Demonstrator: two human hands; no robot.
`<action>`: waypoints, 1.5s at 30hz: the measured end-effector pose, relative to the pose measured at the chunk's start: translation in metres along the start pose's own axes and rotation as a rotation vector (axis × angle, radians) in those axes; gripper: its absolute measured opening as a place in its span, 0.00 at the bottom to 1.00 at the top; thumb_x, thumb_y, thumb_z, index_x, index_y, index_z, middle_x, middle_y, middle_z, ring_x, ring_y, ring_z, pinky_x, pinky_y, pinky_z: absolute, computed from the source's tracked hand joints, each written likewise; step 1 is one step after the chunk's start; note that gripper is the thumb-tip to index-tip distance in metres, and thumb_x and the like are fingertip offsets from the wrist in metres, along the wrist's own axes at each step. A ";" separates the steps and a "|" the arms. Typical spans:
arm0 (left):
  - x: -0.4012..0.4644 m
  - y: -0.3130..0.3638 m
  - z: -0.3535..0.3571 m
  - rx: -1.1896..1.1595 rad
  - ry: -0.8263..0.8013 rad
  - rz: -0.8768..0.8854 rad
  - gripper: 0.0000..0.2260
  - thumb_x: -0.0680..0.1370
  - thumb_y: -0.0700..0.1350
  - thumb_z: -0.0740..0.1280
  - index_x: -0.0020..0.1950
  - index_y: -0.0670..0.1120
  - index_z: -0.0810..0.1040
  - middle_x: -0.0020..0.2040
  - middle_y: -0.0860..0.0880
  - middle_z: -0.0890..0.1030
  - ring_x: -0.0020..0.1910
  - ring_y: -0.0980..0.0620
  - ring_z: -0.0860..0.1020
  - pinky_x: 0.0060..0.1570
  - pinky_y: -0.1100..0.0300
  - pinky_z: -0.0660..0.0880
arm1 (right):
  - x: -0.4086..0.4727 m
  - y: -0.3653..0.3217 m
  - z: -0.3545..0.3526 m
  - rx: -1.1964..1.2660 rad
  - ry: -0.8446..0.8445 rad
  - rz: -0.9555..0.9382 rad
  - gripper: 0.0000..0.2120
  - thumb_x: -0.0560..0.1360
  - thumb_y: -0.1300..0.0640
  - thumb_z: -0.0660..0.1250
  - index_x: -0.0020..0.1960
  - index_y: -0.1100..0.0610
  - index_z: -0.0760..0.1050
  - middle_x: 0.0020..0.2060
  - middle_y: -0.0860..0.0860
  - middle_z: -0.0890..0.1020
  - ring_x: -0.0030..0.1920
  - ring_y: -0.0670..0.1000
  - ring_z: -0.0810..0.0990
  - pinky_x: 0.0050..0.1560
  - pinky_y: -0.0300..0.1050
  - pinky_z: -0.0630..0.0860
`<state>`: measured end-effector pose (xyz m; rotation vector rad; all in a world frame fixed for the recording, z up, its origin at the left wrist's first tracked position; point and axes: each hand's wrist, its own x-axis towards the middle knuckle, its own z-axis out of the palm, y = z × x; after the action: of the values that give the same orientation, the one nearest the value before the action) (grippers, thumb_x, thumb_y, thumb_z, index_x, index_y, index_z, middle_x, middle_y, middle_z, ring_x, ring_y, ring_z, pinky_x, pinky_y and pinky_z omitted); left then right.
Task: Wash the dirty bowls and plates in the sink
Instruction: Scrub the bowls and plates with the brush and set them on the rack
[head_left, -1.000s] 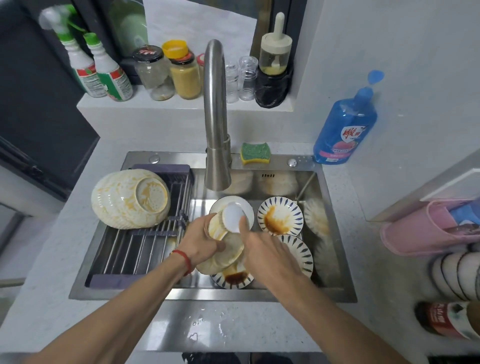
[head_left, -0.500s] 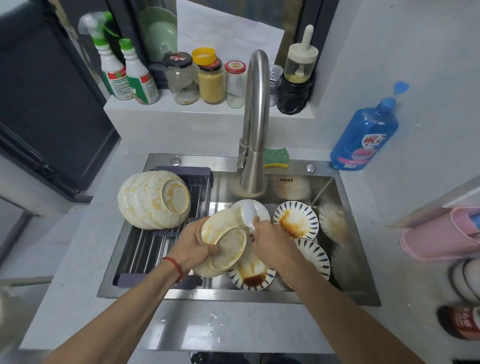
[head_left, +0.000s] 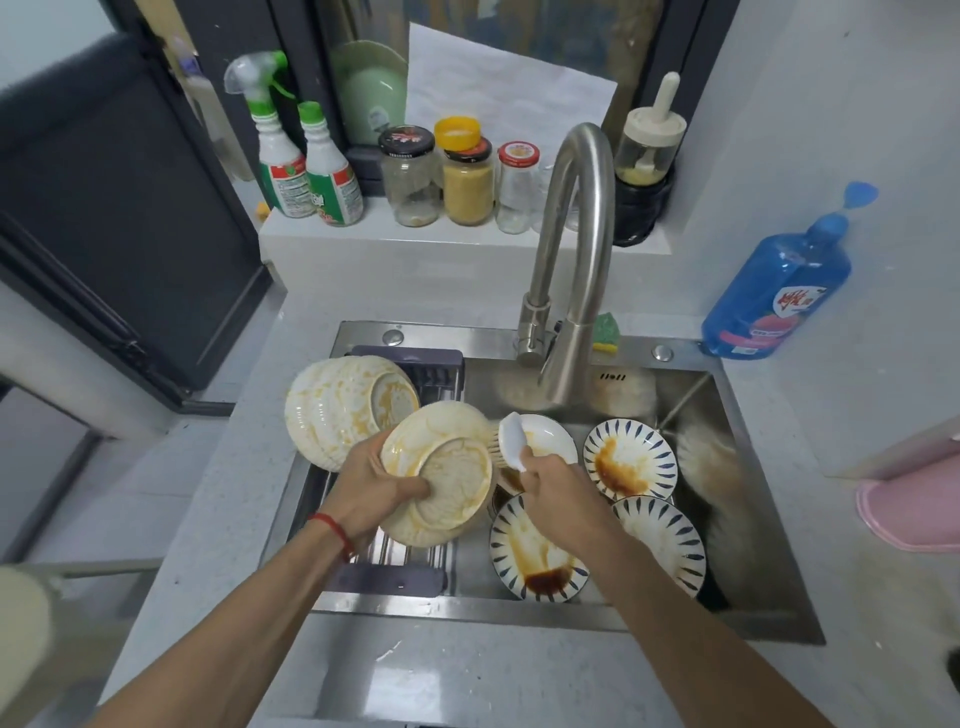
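Far to the left of the hands the counter (head_left: 208, 493) lies bare up to the sink's left rim. Just beyond the left hand (head_left: 376, 486), a stack of stained bowls (head_left: 332, 410) lies tipped on its side on the drying rack (head_left: 395, 564), which spans the sink's (head_left: 769, 587) left part; the rack's near edge shows below the wrist. The left hand grips a dirty bowl (head_left: 441, 475) by its rim, base turned toward the camera, held above the rack and touching the tipped stack's edge or just short of it; I cannot tell which. Its right edge meets the bristles of a white brush (head_left: 511, 439) clasped in the right hand (head_left: 558, 491), closed round the handle. Under and right of that hand, blue-striped plates (head_left: 631, 460) smeared with brown sauce overlap on the sink floor, crowding it to the right wall. The faucet (head_left: 571, 260) arches just beyond the brush. Well to the right stands a blue soap bottle (head_left: 779, 296), on open counter.
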<state>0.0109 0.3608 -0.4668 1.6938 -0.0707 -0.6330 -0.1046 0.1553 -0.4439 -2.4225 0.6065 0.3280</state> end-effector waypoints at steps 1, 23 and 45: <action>0.005 0.004 -0.002 -0.025 0.038 -0.006 0.27 0.62 0.29 0.77 0.58 0.46 0.83 0.52 0.44 0.87 0.53 0.43 0.86 0.54 0.39 0.83 | 0.004 0.006 -0.002 0.022 0.006 0.031 0.20 0.85 0.56 0.55 0.76 0.52 0.68 0.45 0.53 0.80 0.45 0.56 0.79 0.45 0.52 0.78; 0.119 0.003 0.024 0.569 0.644 0.012 0.27 0.77 0.46 0.76 0.74 0.41 0.73 0.66 0.38 0.79 0.65 0.36 0.76 0.67 0.47 0.71 | -0.025 0.132 -0.011 0.213 0.015 0.299 0.19 0.85 0.56 0.58 0.74 0.55 0.73 0.47 0.56 0.83 0.44 0.55 0.81 0.47 0.50 0.79; 0.104 -0.176 0.172 0.877 -0.128 -0.595 0.16 0.83 0.44 0.61 0.70 0.41 0.75 0.66 0.40 0.79 0.64 0.39 0.78 0.54 0.53 0.77 | 0.016 0.215 -0.050 0.199 -0.121 0.327 0.18 0.85 0.58 0.59 0.74 0.54 0.73 0.44 0.58 0.83 0.33 0.48 0.74 0.31 0.41 0.68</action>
<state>-0.0288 0.2087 -0.6828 2.5470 0.0851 -1.2800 -0.1929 -0.0332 -0.5198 -2.0955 0.9362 0.5186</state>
